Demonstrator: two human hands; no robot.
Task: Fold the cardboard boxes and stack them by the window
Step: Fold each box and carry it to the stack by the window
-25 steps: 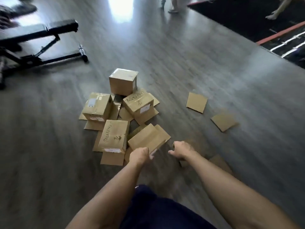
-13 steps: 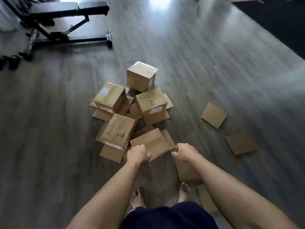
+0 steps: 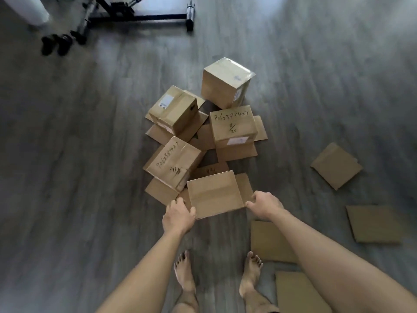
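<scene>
Fingers of the left hand [image 3: 178, 216] curl over the near left corner of a cardboard box [image 3: 215, 194], thumb on its top face, while the right hand [image 3: 264, 205] pinches the near right corner, fingertips tucked at the edge. The box sits tilted at the near end of a heap on the grey wooden floor [image 3: 79, 177], just ahead of two bare feet [image 3: 185, 275].

Flat cardboard sheets [image 3: 269, 241] lie by the right foot, partly hidden under the right forearm, and two more flat pieces [image 3: 336, 168] lie well apart to the right.

Touching the held box on its far left is a box with handwritten numbers [image 3: 174, 162], its flaps splayed on the floor. Beyond that stand a box with a white label [image 3: 174, 109] and another numbered box [image 3: 232, 125], side by side. Farthest in the heap is a taped, closed box [image 3: 226, 83].

At the far edge a black metal frame [image 3: 140, 16] rests on the floor, with small dark objects [image 3: 56, 44] beside it.
</scene>
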